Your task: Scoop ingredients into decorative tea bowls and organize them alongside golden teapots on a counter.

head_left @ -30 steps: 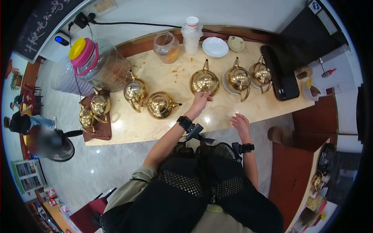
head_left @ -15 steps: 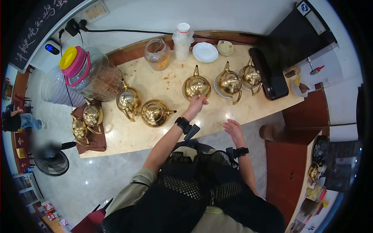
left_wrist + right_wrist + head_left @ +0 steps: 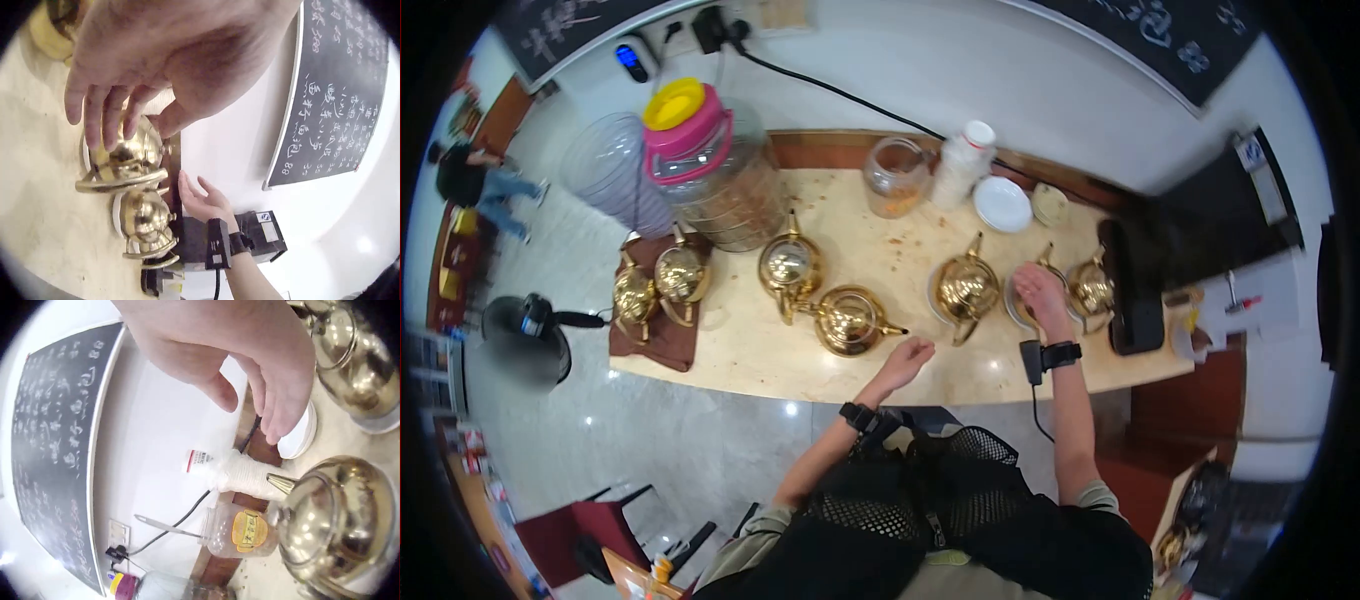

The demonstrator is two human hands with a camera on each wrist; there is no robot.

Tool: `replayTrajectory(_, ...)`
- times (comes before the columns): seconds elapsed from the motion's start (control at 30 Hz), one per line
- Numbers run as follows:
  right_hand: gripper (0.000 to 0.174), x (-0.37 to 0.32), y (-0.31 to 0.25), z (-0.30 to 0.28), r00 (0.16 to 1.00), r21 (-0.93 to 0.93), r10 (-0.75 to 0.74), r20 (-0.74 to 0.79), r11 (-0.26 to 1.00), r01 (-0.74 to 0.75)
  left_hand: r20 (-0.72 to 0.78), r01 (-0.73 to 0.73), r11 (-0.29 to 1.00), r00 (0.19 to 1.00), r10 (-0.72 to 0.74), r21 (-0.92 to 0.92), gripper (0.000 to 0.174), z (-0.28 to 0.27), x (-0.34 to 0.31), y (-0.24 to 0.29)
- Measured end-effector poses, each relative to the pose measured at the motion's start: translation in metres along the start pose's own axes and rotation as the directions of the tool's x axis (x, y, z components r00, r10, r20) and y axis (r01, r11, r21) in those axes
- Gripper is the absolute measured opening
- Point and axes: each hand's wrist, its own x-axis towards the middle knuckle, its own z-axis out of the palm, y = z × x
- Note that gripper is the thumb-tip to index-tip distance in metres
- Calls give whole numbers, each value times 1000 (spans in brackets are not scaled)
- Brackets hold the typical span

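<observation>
Several gold teapots stand on the counter. My left hand point(image 3: 906, 364) hovers near the front edge, holding nothing, its fingers loosely bent. Nearest to it are a teapot point(image 3: 849, 322) with its spout toward the hand and the middle teapot point(image 3: 967, 288), whose handle faces me. My right hand point(image 3: 1043, 297) is raised in front of another teapot point(image 3: 1048, 262) and covers most of it in the head view. Relaxed fingers and nothing held show for the right hand point(image 3: 256, 369) in the right wrist view. A smaller teapot point(image 3: 1092, 290) stands just right of it.
Along the back are a large jar with a pink lid point(image 3: 690, 135), a glass jar point(image 3: 896, 180), stacked cups point(image 3: 962, 165) and a white plate point(image 3: 1003, 205). Two more teapots sit on a brown cloth point(image 3: 668, 352) at left. A black tray point(image 3: 1138, 325) lies at right.
My left hand has come away from the middle teapot's handle and drawn back toward the front edge. The right hand has moved forward and up over the teapots. The head view has shifted.
</observation>
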Motion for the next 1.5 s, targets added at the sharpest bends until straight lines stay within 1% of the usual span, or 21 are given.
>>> replayTrajectory(0.07,33,51,0,-15,992,246,116,43,961,-123,-100,-32,999,994,34,23,28,-11,-8,-1)
replayTrajectory(0.13,38,86,-1,-21,983,278,184,24,943,-183,-181,-41,998,982,50,52,28,-21,-19,6)
replayTrajectory(0.2,44,138,14,-41,944,444,297,-143,872,-207,-269,-61,995,960,80,80,28,-31,-24,11)
replayTrajectory(0.27,53,178,35,-59,963,289,225,-145,941,-176,-422,-3,988,904,68,153,29,-34,-31,6)
replayTrajectory(0.3,56,192,38,-55,921,269,319,-224,928,-257,-429,22,988,902,46,151,32,-34,-36,9)
replayTrajectory(0.33,56,201,37,-49,922,263,333,-199,924,-277,-455,34,988,889,39,152,32,-33,-35,6)
replayTrajectory(0.4,44,211,39,-47,836,429,506,-211,817,-386,-458,-20,999,889,-3,-45,36,-27,-36,-2)
replayTrajectory(0.43,43,218,45,-52,892,374,447,-64,840,-394,-475,-13,999,880,-8,-40,36,-24,-34,-1)
replayTrajectory(0.47,43,219,47,-50,889,372,456,-46,834,-408,-479,17,998,877,-41,-55,39,-20,-31,2)
replayTrajectory(0.53,40,221,47,-52,931,118,364,0,925,-362,-498,50,996,863,-78,-70,41,-13,-27,6)
replayTrajectory(0.6,33,225,50,-49,924,-19,373,-89,926,-376,-491,47,982,861,-133,-185,44,-7,-21,11)
replayTrajectory(0.67,26,238,62,-56,931,8,352,-100,936,-353,-502,27,979,855,-127,-201,45,-5,-16,10)
replayTrajectory(0.77,24,241,57,-64,934,-249,356,-6,904,-346,-523,10,977,844,-123,-214,45,0,-5,10)
replayTrajectory(0.87,21,225,38,-51,923,-263,371,-104,884,-386,-533,36,986,838,-119,-165,46,1,3,14)
replayTrajectory(0.97,19,227,35,-59,917,-229,393,-75,888,-399,-487,75,989,864,-127,-124,43,-3,10,14)
replayTrajectory(1.03,17,223,36,-63,912,-186,406,-57,893,-409,-361,53,985,926,-110,-163,37,-9,13,12)
replayTrajectory(1.23,19,215,33,-53,916,-36,391,-90,918,-395,-441,21,1000,898,-8,23,23,-8,12,0)
replayTrajectory(1.3,22,212,37,-51,974,122,211,-79,972,-200,-448,-6,1000,894,13,18,21,-6,6,1)
replayTrajectory(1.43,24,207,32,-45,973,248,206,-102,953,-176,-471,23,994,882,29,105,20,-2,-4,-8)
replayTrajectory(1.47,23,212,36,-49,982,209,173,-74,966,-155,-481,19,994,876,36,109,20,-2,-7,-10)
replayTrajectory(1.5,21,212,39,-61,983,-322,-127,133,932,164,-474,13,997,880,26,78,20,-1,-11,-13)
